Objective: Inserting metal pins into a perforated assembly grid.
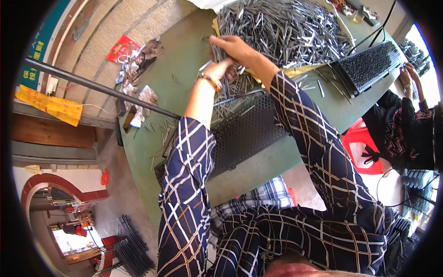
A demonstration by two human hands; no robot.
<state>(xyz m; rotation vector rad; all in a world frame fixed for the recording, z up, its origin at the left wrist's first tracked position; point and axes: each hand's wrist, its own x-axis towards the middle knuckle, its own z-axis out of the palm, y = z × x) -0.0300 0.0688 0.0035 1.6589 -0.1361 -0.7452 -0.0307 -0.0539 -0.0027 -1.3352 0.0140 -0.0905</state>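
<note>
Both my hands meet over the far middle of the green table [152,157], beside a large heap of thin metal strips [286,32]. My left hand [216,71], with a bracelet at the wrist, is closed at the near end of a small bunch of thin metal strips [219,53]. Over the bunch from the right comes my right hand [237,50], its fingers bent round the far side. The fingertips partly hide each other and the strips. Below my hands lies a black tray full of small holes [249,131], partly covered by my forearms.
Loose strips are scattered around the tray. Used gloves [147,97] and a red packet [122,48] lie at the left edge, near a dark metal bar [101,85]. At right stands another black tray [369,67], densely filled, beside a co-worker's hands [408,78] and a red stool [360,143].
</note>
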